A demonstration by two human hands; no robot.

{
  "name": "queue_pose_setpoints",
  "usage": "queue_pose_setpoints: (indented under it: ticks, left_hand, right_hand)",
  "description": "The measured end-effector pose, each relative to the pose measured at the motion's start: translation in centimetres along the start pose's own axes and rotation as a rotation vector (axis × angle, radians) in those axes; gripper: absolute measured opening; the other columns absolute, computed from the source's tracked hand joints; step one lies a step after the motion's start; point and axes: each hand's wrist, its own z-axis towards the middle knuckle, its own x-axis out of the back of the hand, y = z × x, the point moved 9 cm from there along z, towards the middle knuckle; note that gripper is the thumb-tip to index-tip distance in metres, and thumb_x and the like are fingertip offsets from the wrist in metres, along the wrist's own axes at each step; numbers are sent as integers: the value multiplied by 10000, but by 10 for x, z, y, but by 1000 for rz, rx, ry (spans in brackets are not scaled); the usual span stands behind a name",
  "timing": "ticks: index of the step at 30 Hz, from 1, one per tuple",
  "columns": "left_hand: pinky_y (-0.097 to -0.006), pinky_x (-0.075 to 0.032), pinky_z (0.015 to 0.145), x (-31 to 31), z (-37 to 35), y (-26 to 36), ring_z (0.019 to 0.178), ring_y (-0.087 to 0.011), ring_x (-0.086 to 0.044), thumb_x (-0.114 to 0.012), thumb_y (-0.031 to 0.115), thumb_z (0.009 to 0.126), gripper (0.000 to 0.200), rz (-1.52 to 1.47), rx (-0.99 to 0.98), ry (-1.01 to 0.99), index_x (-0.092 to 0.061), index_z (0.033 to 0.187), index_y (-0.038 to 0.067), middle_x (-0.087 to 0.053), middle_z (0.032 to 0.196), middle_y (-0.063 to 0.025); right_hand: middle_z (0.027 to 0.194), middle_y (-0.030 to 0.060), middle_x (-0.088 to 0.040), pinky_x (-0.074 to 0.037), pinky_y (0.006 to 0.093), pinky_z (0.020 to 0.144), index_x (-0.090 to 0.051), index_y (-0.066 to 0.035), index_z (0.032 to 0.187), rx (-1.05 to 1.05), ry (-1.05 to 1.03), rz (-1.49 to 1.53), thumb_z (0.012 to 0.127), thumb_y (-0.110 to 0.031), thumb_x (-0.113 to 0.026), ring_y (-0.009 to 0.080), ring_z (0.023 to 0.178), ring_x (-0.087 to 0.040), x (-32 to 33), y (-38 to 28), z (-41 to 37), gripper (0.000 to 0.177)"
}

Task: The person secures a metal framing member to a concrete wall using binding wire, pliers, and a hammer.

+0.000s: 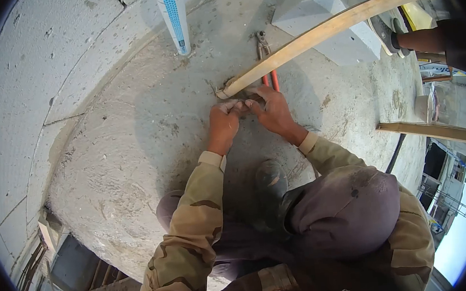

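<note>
Both of my hands meet just below the lower end of a long bamboo strip [312,34], over the grey concrete floor [133,148]. My left hand [224,125] has its fingers pinched together, and what lies between them is too small to name. Close beside it, my right hand [275,113] is closed too, its fingertips near the strip's end; its grip is also hard to make out. Behind the strip, pliers with red handles [264,59] lie on the floor, partly hidden by the strip and near my right hand.
A pale block wall [32,69] curves along the left. A blue-and-white pipe [173,17] stands at the top. White blocks [339,25] lie at the upper right, near another person's leg [422,41]. A floor opening [88,269] is at the lower left.
</note>
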Motion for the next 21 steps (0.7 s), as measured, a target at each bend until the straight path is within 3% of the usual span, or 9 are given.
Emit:
queue_pose_setpoints:
  ticks: [2,4,5,9,12,15,17,19,21]
  left_hand:
    - [-339,-549,810,5,-1,-5,942,-211,-725,-567,54,1018,226,89,-29,25,-726,1070,-98,-763,982,-144]
    - [-356,-552,788,10,0,-9,837,-218,-730,-598,70,989,209,167,-27,41,-744,1058,-63,-769,899,-139]
    - [-356,-552,788,12,-2,-10,837,-218,-730,-598,70,989,209,153,-26,54,-744,1058,-63,-769,899,-139]
    - [-374,-549,719,16,-9,18,740,-258,-731,-605,82,952,198,504,-110,101,-739,1012,-52,-736,783,-175]
    - [-389,-539,682,20,-8,20,700,-257,-718,-596,88,952,192,586,-101,106,-729,972,-49,-711,747,-180]
    - [-404,-523,652,35,-7,26,653,-272,-685,-582,93,953,198,514,-10,156,-728,949,-42,-691,737,-188]
    - [-415,-515,638,39,-7,24,634,-301,-665,-573,93,947,204,437,38,181,-732,940,-35,-684,747,-204]
    - [-340,-426,541,38,-8,0,558,-147,-530,-586,121,974,217,123,204,169,-725,893,-25,-611,663,-67]
    - [-308,-376,518,35,-7,-4,566,-99,-469,-591,133,985,225,-14,210,175,-724,880,-15,-556,657,-12]
  right_hand:
    - [1041,184,-754,-560,414,835,-704,16,1122,-66,-90,113,893,-70,-716,339,893,-731,-21,11,3,245]
    - [978,145,-768,-556,347,817,-727,14,1068,-305,-34,353,885,-68,-748,221,854,-726,-29,36,-2,201]
    - [909,115,-770,-546,300,803,-746,19,993,-433,-148,265,875,-59,-765,144,814,-693,-36,52,-5,143]
    - [847,104,-763,-539,294,768,-759,17,938,-494,-161,484,868,-58,-772,121,783,-670,-37,49,4,103]
    - [849,138,-761,-537,305,740,-764,17,949,-350,-119,337,867,-66,-768,152,773,-695,-36,47,9,116]
    - [840,186,-741,-544,349,695,-749,15,919,-238,-53,41,865,-57,-742,275,753,-729,-39,22,8,91]
    - [835,215,-710,-547,418,664,-714,10,901,28,-58,-91,851,-21,-692,400,775,-703,-42,0,8,63]
    - [828,214,-703,-544,445,657,-699,3,901,69,-86,-126,839,-6,-676,419,775,-689,-37,-5,8,66]
    - [820,213,-696,-542,472,650,-683,-4,902,118,-117,-165,828,9,-660,438,774,-676,-35,-11,9,79]
